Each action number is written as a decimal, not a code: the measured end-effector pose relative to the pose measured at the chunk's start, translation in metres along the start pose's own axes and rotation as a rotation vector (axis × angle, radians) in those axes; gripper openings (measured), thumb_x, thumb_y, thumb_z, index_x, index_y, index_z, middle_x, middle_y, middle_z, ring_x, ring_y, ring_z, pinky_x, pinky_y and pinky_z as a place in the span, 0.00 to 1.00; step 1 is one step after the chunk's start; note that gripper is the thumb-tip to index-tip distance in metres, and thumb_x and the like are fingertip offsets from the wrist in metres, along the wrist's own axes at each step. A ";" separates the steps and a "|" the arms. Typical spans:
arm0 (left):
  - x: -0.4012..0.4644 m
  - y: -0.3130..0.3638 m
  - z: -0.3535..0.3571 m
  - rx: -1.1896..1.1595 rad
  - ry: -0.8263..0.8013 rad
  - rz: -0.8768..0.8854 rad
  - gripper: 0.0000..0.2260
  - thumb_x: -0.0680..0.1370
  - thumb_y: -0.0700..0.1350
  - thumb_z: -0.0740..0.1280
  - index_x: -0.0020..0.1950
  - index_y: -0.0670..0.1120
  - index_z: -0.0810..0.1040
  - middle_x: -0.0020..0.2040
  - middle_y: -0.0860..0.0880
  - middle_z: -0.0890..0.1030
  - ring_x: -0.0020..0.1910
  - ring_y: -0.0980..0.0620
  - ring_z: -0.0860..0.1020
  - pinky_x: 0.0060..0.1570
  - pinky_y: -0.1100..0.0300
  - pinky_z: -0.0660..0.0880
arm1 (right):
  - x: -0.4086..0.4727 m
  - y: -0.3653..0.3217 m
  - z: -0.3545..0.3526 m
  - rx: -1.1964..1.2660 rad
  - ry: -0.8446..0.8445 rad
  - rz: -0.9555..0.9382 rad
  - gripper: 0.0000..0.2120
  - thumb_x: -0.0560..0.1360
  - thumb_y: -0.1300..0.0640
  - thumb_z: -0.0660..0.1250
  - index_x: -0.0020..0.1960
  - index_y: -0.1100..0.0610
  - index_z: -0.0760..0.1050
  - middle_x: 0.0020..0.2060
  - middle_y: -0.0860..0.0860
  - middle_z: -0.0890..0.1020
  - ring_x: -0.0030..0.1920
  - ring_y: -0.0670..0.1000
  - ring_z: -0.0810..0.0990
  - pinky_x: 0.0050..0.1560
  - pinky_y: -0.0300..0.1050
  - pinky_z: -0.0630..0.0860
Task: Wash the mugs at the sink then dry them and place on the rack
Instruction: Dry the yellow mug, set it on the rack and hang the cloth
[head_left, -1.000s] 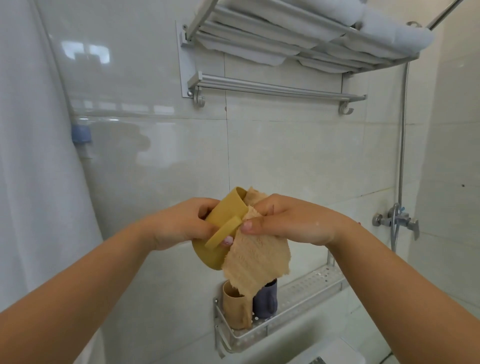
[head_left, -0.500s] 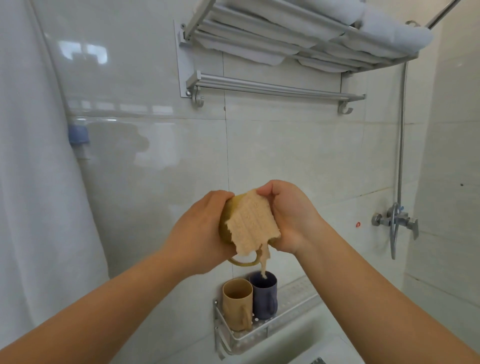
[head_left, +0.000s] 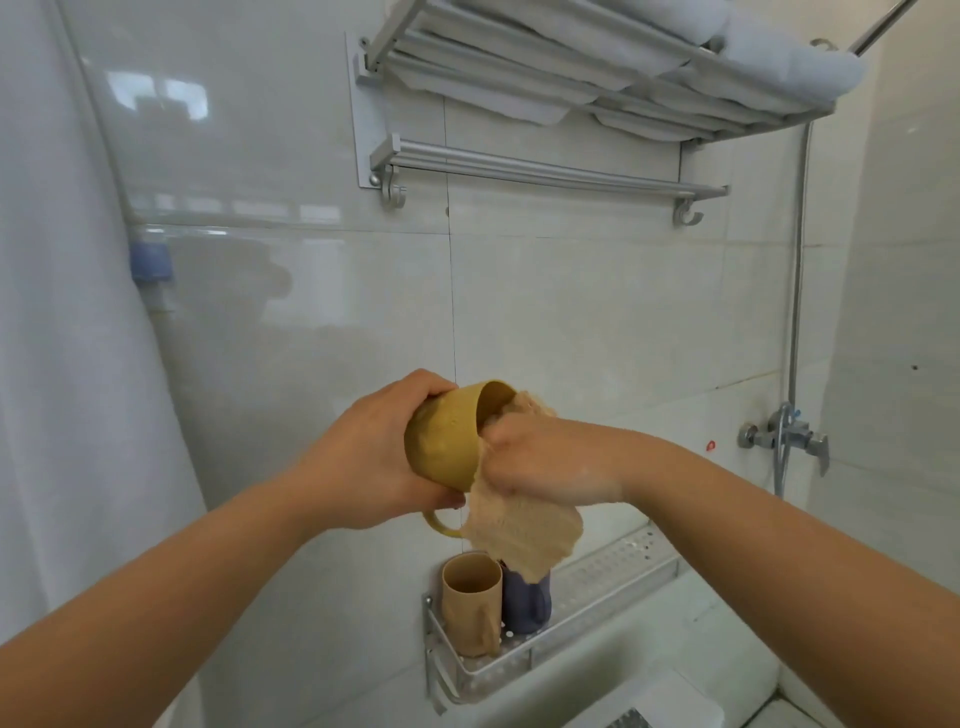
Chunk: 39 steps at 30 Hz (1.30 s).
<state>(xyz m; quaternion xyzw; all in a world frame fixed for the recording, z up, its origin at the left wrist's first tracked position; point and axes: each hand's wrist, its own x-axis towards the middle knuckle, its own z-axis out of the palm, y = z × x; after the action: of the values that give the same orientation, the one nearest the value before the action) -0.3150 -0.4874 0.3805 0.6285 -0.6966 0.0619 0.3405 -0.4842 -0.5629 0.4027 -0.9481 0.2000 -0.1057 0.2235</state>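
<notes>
Head view, left grip: our left hand (head_left: 363, 462) wraps its fingers around the body of the yellow mug (head_left: 447, 441), which we hold tipped on its side in mid-air, mouth toward the right, handle hanging underneath.
Head view, right grip: our right hand (head_left: 545, 457) is bunched around the tan cloth (head_left: 519, 530), pushing part of it into the mug's mouth; the rest of the cloth hangs loose below our hands.
Head view, rack: the wall rack (head_left: 597, 587) sits low, straight under our hands, and already carries a tan mug (head_left: 470, 603) and a purple mug (head_left: 527, 605), side by side and upright.
Step in hand: we judge this to be the drying of the yellow mug, with its place on the rack not yet taken.
Risk, slip: the mug may be wet and we hold only its smooth wall, so a hard twist of the cloth could turn it out of our left grip and drop it on the two mugs below.
Risk, cloth tail: the hanging end reaches down near the purple mug; if we lower our hands carelessly it could drag or tip that mug.
Risk, damp inside: we cannot see how far the cloth reaches, so the bottom may stay wet.
</notes>
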 end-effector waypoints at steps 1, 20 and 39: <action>-0.001 0.000 -0.001 -0.001 -0.029 0.001 0.33 0.59 0.52 0.82 0.58 0.61 0.69 0.51 0.63 0.75 0.50 0.62 0.75 0.46 0.61 0.76 | 0.000 0.002 0.001 -0.154 -0.020 -0.009 0.11 0.78 0.62 0.56 0.43 0.64 0.75 0.44 0.57 0.75 0.49 0.54 0.71 0.51 0.37 0.69; -0.005 -0.004 0.027 0.254 0.098 0.176 0.34 0.67 0.55 0.75 0.70 0.51 0.66 0.66 0.51 0.72 0.64 0.52 0.69 0.62 0.59 0.69 | 0.001 0.023 0.019 0.980 -0.135 0.004 0.15 0.58 0.67 0.61 0.44 0.63 0.75 0.34 0.56 0.78 0.34 0.51 0.78 0.32 0.39 0.75; -0.002 0.006 0.005 -0.013 -0.442 -0.150 0.31 0.61 0.56 0.80 0.62 0.57 0.75 0.55 0.59 0.79 0.52 0.58 0.78 0.54 0.53 0.78 | -0.005 0.040 0.023 0.552 -0.234 0.014 0.14 0.57 0.65 0.63 0.42 0.63 0.75 0.36 0.56 0.76 0.36 0.54 0.75 0.35 0.41 0.70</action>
<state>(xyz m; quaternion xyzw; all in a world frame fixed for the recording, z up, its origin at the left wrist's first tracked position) -0.3226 -0.4870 0.3772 0.6746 -0.7059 -0.1071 0.1875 -0.4955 -0.5844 0.3637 -0.8558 0.1433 -0.0445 0.4950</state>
